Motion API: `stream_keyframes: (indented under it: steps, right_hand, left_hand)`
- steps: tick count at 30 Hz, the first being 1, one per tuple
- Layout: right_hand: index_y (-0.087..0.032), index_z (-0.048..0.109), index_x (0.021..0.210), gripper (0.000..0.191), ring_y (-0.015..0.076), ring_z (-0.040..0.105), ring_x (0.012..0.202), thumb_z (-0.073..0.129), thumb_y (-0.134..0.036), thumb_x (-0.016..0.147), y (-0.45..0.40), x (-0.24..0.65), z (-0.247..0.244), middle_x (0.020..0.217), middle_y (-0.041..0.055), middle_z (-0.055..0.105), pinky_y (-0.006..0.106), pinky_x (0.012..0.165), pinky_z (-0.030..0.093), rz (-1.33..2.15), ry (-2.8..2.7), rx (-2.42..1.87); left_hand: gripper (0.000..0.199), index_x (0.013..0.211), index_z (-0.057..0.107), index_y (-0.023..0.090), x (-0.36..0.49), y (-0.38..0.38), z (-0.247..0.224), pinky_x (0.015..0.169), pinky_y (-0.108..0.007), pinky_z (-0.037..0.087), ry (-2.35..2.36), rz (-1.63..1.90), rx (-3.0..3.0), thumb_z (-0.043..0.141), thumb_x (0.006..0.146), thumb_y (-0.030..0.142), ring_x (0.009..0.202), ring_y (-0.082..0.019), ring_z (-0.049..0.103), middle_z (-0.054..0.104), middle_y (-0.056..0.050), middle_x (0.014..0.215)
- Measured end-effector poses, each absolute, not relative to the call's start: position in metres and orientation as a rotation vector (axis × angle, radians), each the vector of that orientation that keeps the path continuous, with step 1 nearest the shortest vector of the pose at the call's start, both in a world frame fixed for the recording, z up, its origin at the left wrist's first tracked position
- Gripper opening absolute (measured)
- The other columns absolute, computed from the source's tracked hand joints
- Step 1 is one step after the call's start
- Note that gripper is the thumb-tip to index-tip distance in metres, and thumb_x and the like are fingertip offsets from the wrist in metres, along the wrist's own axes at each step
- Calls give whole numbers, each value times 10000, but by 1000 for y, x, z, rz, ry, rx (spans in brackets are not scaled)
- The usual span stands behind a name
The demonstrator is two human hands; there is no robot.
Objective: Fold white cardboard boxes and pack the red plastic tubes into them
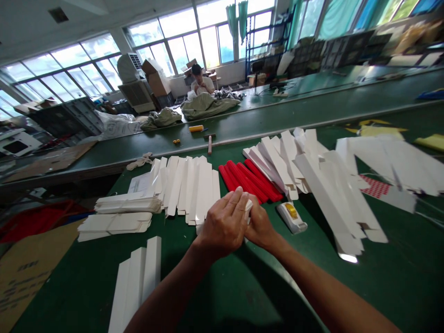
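Observation:
My left hand (224, 225) and my right hand (259, 224) meet over the green table, both closed around a narrow white carton (249, 209). Only a small part of it shows between my fingers; the rest is hidden. Just beyond my hands lies a bundle of red ribbed sticks (248, 180). A row of flat white cartons (189, 187) spreads to the left of them. Close to my right hand is a white tape dispenser (291, 217) with yellow tape. Finished-looking long white boxes (137, 277) lie by my left forearm.
Banded stacks of folded cartons (116, 224) sit at the left edge. Long open white cartons (333, 194) pile up on the right. A small hammer (210, 144) and a yellow roll (196, 128) lie farther back. Another person (201, 83) sits across the room.

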State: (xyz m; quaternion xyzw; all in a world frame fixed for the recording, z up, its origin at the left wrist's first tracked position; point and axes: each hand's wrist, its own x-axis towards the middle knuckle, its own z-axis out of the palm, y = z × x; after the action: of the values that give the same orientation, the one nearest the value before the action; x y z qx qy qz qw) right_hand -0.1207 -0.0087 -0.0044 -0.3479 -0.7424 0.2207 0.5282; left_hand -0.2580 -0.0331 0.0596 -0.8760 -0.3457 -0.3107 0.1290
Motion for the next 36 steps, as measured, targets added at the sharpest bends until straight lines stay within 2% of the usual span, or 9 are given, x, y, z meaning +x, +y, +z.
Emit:
stream_keyframes:
  steps: [5,11,15,18,22,25,29,33,36]
  right_hand:
    - [-226,378,999,265,153,556,606,548,-251,798,-4,-119,-3,793,5,542,277,535,474,548,-1797,-790]
    - [-222,391,1018,257,169,562,693,517,-207,795,3,-113,-6,842,25,540,291,614,495,539,-1833,-709]
    - [-220,393,1010,238,171,546,694,495,-230,795,10,-112,-3,839,25,519,300,628,512,534,-1878,-712]
    - [-200,421,1047,305,199,563,791,550,-288,785,9,-106,0,917,59,551,354,735,534,592,-1950,-695]
    - [-172,490,1217,548,234,574,1049,692,-356,742,-5,-76,-17,1154,111,601,398,944,478,746,-1992,-760]
    - [-197,616,1158,427,196,634,936,662,-372,772,-16,-30,-55,1055,59,679,342,865,509,874,-1619,-1224]
    - [-124,641,1110,400,220,638,858,459,-398,883,-14,39,-106,924,90,692,360,783,511,731,-1116,-1668]
    - [-134,673,882,284,145,595,597,534,-380,901,0,72,-134,677,2,638,274,584,490,874,-902,-1857]
    - [-123,636,853,251,81,532,518,575,-354,930,7,69,-141,655,-35,590,222,514,461,1027,-803,-1931]
  left_hand:
    - [418,1310,525,34,-257,-33,56,1018,-472,505,-1097,-774,-2505,445,929,187,1285,-308,517,580,-206,1333]
    - [453,1305,515,-3,-248,-31,48,985,-505,519,-1028,-773,-2441,440,897,179,1296,-343,498,547,-248,1351]
    - [483,1336,494,18,-249,-26,41,1009,-506,504,-988,-822,-2417,481,865,126,1291,-349,502,560,-230,1345]
    - [497,1347,493,59,-251,-22,40,1011,-479,512,-978,-883,-2393,516,852,99,1264,-328,533,574,-204,1339]
    - [489,1341,502,82,-254,-22,42,971,-480,540,-984,-900,-2367,547,855,102,1225,-327,565,576,-195,1340]
    - [459,1329,512,80,-256,-24,43,943,-475,559,-1000,-906,-2370,549,872,109,1214,-322,573,582,-202,1329]
    - [407,1292,533,56,-255,-25,41,910,-461,580,-975,-940,-2388,549,890,114,1212,-314,577,598,-223,1297]
    - [438,1306,527,72,-250,-26,40,915,-466,578,-982,-989,-2398,566,870,93,1213,-313,575,605,-214,1292]
    - [440,1294,538,66,-246,-28,41,923,-463,575,-964,-1004,-2406,581,856,82,1198,-308,585,615,-215,1276]
